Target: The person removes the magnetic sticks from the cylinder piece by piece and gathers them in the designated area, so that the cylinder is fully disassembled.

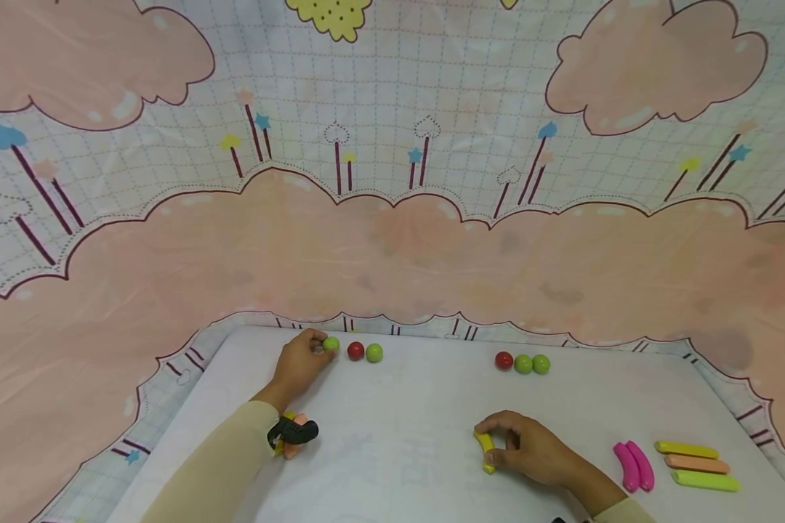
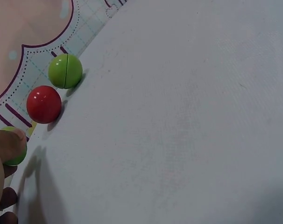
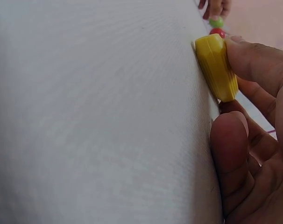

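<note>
My left hand [image 1: 299, 365] pinches a shiny green ball [image 1: 331, 343] at the table's far left edge. Just right of it sit a red ball [image 1: 356, 351] and a second green ball [image 1: 374, 353]; the left wrist view shows a seam round that green ball [image 2: 65, 71]. Toward the table's near middle, my right hand [image 1: 533, 449] grips a curved, ridged yellow toy banana [image 1: 485, 452] between thumb and fingers. In the right wrist view the banana [image 3: 216, 65] is low at the white tabletop; whether it touches is hard to tell.
Farther right along the back lie a red ball [image 1: 504, 360] and two green balls [image 1: 533, 364]. Two magenta curved pieces [image 1: 633, 465] lie beside yellow, peach and lime sticks [image 1: 696, 463] at right. Yellow and peach pieces [image 1: 292, 450] are partly hidden by the left wrist's black strap.
</note>
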Available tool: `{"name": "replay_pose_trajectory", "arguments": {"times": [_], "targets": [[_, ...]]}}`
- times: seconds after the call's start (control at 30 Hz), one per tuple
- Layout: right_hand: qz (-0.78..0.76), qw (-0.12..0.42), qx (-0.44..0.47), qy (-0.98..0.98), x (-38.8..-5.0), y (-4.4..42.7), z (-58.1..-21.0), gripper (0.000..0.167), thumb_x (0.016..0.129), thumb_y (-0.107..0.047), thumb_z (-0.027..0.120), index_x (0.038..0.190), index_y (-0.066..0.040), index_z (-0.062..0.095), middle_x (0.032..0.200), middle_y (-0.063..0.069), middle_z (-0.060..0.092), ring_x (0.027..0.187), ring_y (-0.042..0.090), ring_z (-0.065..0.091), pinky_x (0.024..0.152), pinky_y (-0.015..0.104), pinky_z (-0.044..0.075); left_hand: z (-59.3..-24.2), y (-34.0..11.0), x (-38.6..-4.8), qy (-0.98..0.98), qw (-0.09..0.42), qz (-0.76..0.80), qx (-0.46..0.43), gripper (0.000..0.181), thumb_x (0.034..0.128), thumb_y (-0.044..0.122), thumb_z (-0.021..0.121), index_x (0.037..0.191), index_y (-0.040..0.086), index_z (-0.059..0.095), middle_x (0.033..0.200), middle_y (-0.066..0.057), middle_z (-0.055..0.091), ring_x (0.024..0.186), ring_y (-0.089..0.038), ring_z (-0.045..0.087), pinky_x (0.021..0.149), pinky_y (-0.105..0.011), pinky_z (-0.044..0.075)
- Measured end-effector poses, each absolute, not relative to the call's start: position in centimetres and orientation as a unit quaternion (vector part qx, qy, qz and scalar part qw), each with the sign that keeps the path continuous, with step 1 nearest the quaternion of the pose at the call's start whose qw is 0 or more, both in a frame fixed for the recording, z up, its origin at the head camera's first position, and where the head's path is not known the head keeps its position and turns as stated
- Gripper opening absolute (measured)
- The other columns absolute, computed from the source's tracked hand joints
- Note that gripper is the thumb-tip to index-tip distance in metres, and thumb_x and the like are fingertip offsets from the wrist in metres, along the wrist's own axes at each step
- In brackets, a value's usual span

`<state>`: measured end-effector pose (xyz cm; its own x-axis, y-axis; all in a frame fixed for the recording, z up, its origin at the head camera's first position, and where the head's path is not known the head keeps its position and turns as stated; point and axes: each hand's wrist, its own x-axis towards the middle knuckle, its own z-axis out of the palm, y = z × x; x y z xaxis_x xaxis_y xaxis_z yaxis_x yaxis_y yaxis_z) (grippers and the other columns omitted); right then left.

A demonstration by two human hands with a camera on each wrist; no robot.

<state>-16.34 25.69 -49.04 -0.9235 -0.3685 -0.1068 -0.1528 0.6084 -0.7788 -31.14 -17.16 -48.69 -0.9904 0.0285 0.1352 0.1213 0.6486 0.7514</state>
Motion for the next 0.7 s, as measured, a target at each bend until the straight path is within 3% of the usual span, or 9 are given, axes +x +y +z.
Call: {"name": "replay_pose_trajectory", "arguments": {"times": [0.43,0.7], "targets": [[-0.411,0.131,-0.142,0.891,-16.25,25.32,-48.95,0.035,0.085,-0.037,0.084,0.117,-0.030,0.071,0.115,-0.003,0.060,0.076,0.013,0.051,0.063,0.026,0.043,-48.66,-16.72,-30.82,-0.925,0.081,-0.364,-0.070,0.038,0.0860,0.020,0.082,0.115,0.001,0.067,0.112,-0.016,0.074,0.103,-0.032,0.067,0.093,-0.050,0.048],[-0.413,0.129,-0.144,0.890,-16.31,25.12,-48.69,0.037,0.084,-0.035,0.085,0.118,-0.028,0.071,0.116,-0.002,0.060,0.076,0.014,0.050,0.062,0.027,0.043,-48.57,-16.84,-30.81,-0.930,0.068,-0.352,-0.079,0.049,0.0855,0.018,0.082,0.126,-0.001,0.062,0.120,-0.019,0.071,0.113,-0.037,0.064,0.100,-0.053,0.046]]}}
